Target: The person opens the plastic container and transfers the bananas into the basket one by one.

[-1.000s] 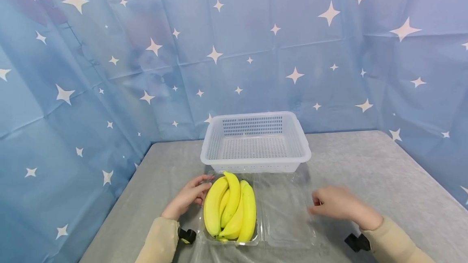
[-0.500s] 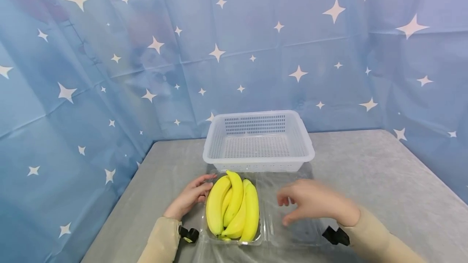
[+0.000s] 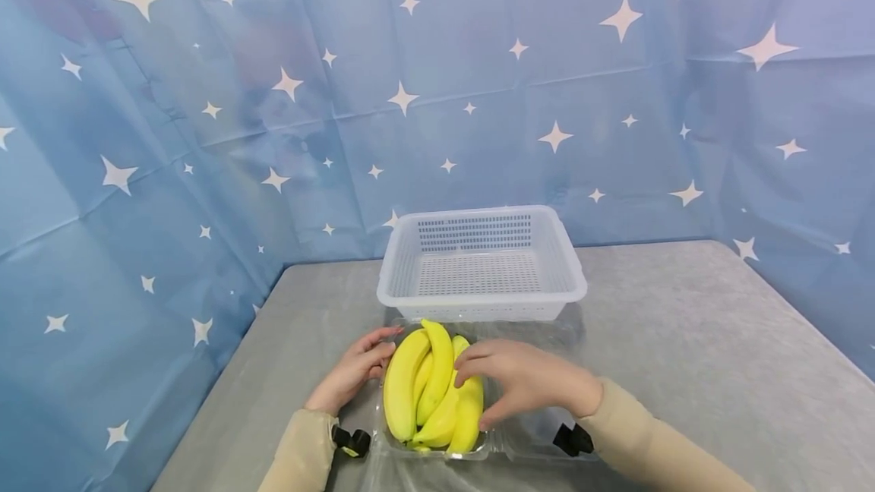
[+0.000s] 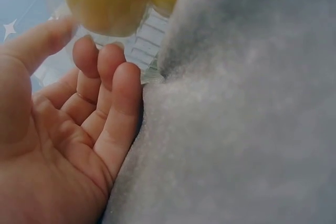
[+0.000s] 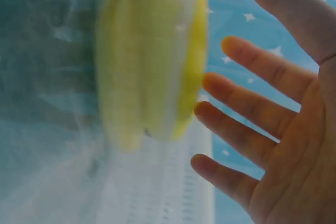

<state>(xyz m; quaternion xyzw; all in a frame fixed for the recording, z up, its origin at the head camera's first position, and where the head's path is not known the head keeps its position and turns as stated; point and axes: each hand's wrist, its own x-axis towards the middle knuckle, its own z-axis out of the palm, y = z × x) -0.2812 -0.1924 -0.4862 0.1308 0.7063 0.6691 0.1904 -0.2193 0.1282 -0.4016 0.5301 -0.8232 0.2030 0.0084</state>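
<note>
Several yellow bananas (image 3: 405,386) lie side by side in a clear plastic clamshell box (image 3: 472,455), whose transparent lid (image 3: 540,425) is folded out flat to the right. My left hand (image 3: 354,372) rests at the box's left side, fingers loosely bent. In the left wrist view, its fingertips are right at the clear wall, just below a banana (image 4: 107,3). Over the right-most bananas hovers my right hand (image 3: 529,376), thumb and fingers spread apart and partly covering the fruit. The right wrist view has its fingertips close to the bananas (image 5: 136,66), seen through clear plastic.
Directly behind the box stands a white perforated plastic basket (image 3: 478,301) with nothing in it. The grey table (image 3: 670,310) stretches out on both sides. A blue star-patterned curtain (image 3: 437,135) hangs at the back and left. Each wrist carries a small black camera (image 3: 352,441).
My right hand has moved left from beyond the lid's outer edge, across the lid, to above the bananas, its fingers spreading. The left hand has stayed at the box.
</note>
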